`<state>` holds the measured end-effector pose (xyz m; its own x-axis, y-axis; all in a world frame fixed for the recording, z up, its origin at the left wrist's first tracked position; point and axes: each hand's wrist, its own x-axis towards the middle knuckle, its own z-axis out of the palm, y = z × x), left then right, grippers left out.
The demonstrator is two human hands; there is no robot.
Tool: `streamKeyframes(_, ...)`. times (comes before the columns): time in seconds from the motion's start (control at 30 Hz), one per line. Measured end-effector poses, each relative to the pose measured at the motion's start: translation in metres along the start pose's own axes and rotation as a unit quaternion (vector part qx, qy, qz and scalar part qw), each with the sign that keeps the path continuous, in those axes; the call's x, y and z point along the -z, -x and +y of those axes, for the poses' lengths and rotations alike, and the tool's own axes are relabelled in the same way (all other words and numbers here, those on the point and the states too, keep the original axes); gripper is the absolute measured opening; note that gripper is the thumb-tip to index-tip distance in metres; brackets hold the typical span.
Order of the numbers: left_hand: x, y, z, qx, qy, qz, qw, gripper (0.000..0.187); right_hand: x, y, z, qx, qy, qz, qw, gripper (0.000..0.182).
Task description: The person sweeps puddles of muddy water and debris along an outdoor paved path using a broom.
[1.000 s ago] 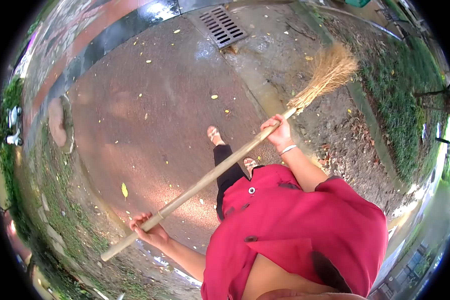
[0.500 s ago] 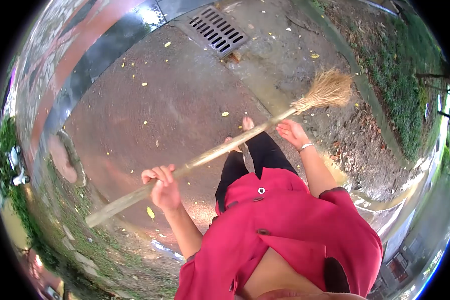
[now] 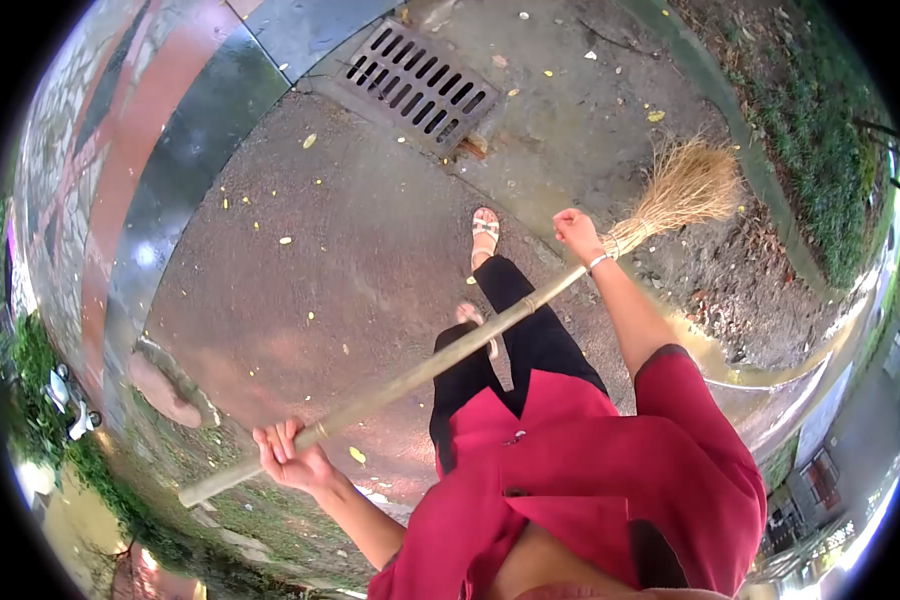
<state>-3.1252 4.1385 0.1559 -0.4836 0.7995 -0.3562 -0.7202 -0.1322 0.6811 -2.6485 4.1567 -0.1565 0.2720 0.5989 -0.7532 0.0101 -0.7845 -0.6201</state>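
A long straw broom [image 3: 435, 365] slants across in front of my body, its pole end at the lower left and its bristles at the upper right. Near the pole end, my left hand [image 3: 295, 458] is closed around the handle. My right hand [image 3: 577, 235] is raised just beside the neck of the bristles with curled fingers; its wrist crosses over the handle. I see nothing in those fingers. Below the pole, my sandalled feet [image 3: 484, 232] are on the ground, one ahead of the other.
A metal drain grate [image 3: 420, 85] is set into the wet pavement [image 3: 320, 230] ahead, where small yellow leaves lie scattered. To the right run bare soil [image 3: 715, 290], a curb [image 3: 745, 140] and grass [image 3: 820, 170]. A rounded stone [image 3: 165, 390] sits at the left; a white scooter [image 3: 70, 405] stands farther off.
The drain grate appears nearer and my front foot is farther forward. My right hand has gone from loosely spread to curled and moved up over the handle. My left hand still holds the broom.
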Motion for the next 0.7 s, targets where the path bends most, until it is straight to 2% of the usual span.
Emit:
streamKeyframes(0.03,-0.001,-0.011,-0.004,0.005,-0.005,0.004,1.0,0.009,-0.008,-0.022,-0.002,-0.008,0.0,0.001,1.0,0.012)
streamKeyframes(0.1,0.0,-0.032,-0.011,-0.005,-0.015,0.039,0.999,0.006,-0.031,-0.062,0.0,0.007,0.117,0.016,0.993,0.013)
streamKeyframes(0.23,0.017,-0.087,-0.023,0.023,0.031,0.035,0.999,0.007,-0.075,-0.137,0.014,0.018,0.197,0.004,0.98,0.017)
streamKeyframes(0.3,0.02,-0.118,-0.039,-0.014,0.001,0.063,0.998,0.007,-0.1,-0.177,0.03,0.109,0.321,0.025,0.94,0.018)
streamKeyframes(0.33,0.027,-0.135,-0.045,-0.015,0.003,0.059,0.998,0.009,-0.111,-0.197,0.037,0.097,0.32,0.028,0.942,0.018)
streamKeyframes(0.4,0.038,-0.164,-0.058,-0.011,0.004,0.063,0.998,0.011,-0.13,-0.235,0.055,0.129,0.427,-0.058,0.893,0.024)
streamKeyframes(0.43,0.048,-0.177,-0.064,-0.004,0.004,0.069,0.998,0.009,-0.137,-0.25,0.065,0.117,0.427,-0.057,0.895,0.024)
streamKeyframes(0.5,0.073,-0.2,-0.074,0.001,-0.003,0.092,0.996,0.007,-0.154,-0.28,0.086,0.183,0.406,-0.058,0.894,0.036)
streamKeyframes(0.53,0.082,-0.21,-0.08,-0.005,-0.016,0.097,0.995,0.007,-0.163,-0.297,0.102,0.173,0.406,-0.059,0.895,0.036)
streamKeyframes(0.6,0.097,-0.228,-0.089,-0.011,-0.02,0.105,0.994,0.005,-0.177,-0.328,0.128,0.14,0.38,-0.052,0.913,0.047)
streamKeyframes(0.67,0.11,-0.244,-0.094,-0.009,-0.018,0.106,0.994,0.004,-0.187,-0.351,0.131,0.118,0.385,-0.048,0.914,0.049)
streamKeyframes(0.7,0.111,-0.25,-0.1,0.025,-0.005,0.103,0.994,0.012,-0.191,-0.36,0.129,0.102,0.389,-0.044,0.915,0.051)
